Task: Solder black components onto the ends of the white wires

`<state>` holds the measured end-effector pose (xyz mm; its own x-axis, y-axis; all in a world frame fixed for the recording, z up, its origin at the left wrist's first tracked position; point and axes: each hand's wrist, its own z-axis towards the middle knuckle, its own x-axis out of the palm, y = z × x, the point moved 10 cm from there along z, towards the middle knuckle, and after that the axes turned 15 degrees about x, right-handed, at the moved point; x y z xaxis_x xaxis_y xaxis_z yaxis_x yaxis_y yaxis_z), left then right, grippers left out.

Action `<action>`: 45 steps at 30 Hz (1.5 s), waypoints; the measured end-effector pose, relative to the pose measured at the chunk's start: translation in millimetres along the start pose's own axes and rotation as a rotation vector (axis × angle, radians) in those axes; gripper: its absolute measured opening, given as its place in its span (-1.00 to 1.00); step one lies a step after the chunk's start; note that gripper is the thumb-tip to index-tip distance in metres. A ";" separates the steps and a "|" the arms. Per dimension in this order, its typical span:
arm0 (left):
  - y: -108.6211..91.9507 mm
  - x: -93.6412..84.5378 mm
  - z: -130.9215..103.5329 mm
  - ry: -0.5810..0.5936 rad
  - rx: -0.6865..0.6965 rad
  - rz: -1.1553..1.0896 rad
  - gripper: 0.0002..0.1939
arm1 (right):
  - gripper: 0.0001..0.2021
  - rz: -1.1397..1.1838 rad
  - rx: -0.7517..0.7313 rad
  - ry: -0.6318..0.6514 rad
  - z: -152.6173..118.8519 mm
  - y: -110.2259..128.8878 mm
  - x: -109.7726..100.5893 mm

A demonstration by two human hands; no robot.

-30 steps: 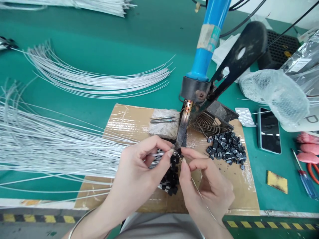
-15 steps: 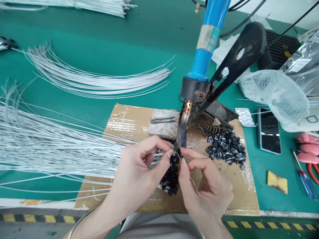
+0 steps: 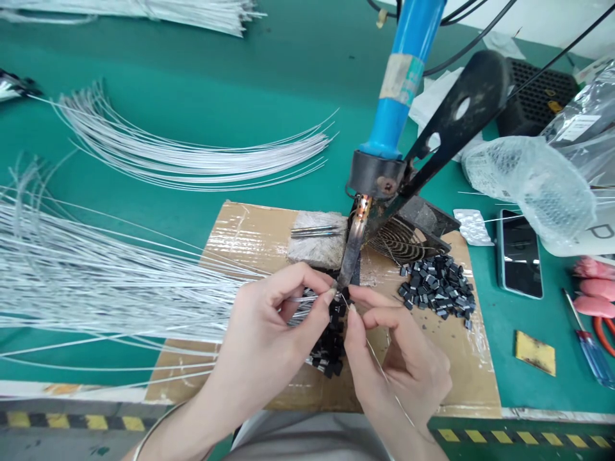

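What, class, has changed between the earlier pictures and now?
Nothing visibly changed beyond a slight shift of the view; nothing was taken up or let go. The left hand still pinches a white wire by the iron; the right hand still holds thin wire. The phone stayed put.

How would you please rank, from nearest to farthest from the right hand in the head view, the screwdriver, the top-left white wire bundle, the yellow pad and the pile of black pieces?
From the right hand:
1. Pile of black pieces, ahead and to the right
2. Yellow pad, farther right
3. Screwdriver, right of the pad
4. White wire bundle, far top left
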<state>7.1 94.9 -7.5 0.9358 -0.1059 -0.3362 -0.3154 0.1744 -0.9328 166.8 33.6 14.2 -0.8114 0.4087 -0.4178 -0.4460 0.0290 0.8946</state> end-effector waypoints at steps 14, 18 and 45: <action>4.1 0.3 0.6 -0.005 -0.007 -0.010 -0.86 | -0.85 -0.004 0.029 0.003 0.4 -3.5 -0.2; 4.1 0.8 2.5 0.000 -0.012 -0.013 -0.85 | -0.84 0.013 0.025 0.007 1.1 -2.9 0.2; 7.4 -0.1 -0.5 0.014 -0.024 0.012 -0.85 | -0.84 0.002 0.014 -0.006 2.2 -2.4 -0.6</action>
<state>4.5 95.7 -14.5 0.9298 -0.1175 -0.3489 -0.3303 0.1522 -0.9315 169.1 35.3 12.7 -0.8099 0.4141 -0.4155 -0.4393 0.0412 0.8974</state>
